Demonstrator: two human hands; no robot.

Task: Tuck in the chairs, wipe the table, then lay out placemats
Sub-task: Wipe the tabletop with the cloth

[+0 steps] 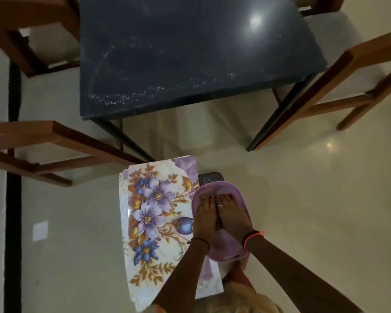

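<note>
A dark blue table (190, 53) with pale streaks on its top fills the upper middle of the head view. Below it, near me, lies a stack of floral placemats (154, 213) with purple and blue flowers. A purple plastic basin (239, 195) sits at the placemats' right edge. My left hand (204, 219) and my right hand (231, 216) lie side by side inside the basin, fingers stretched forward and pressed down. What is under them is hidden. No cloth shows.
Wooden chairs stand around the table: one at the upper left (20, 30), one at the left (43, 141), one at the right (348, 71), and part of one at the top right (321, 5). A dark object (210, 177) sits behind the basin. The floor is pale tile.
</note>
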